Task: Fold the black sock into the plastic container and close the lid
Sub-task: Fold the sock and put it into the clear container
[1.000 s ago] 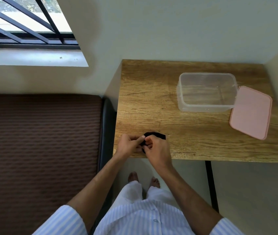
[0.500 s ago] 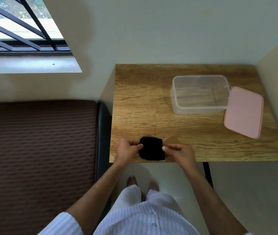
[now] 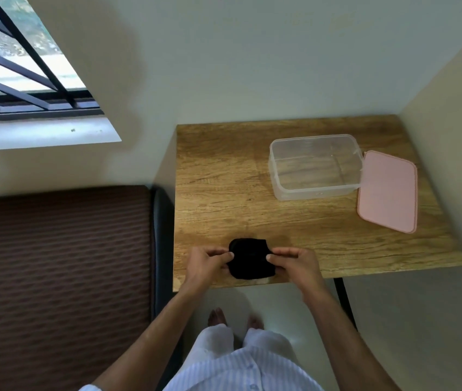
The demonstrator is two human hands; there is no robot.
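Observation:
The black sock (image 3: 250,259) lies folded into a small square near the front edge of the wooden table (image 3: 224,193). My left hand (image 3: 207,263) pinches its left edge and my right hand (image 3: 294,262) pinches its right edge. The clear plastic container (image 3: 315,166) stands open and empty at the table's back right. Its pink lid (image 3: 387,191) rests flat on the table, touching the container's right side.
A brown ribbed cushion (image 3: 60,277) with a dark edge sits left of the table. Walls close in behind and to the right of the table. A barred window (image 3: 21,66) is at the upper left. My feet show below the table edge.
A second ago both hands were bunched together over the sock. They have since moved apart to its two sides, and the sock now lies spread as a flat folded square.

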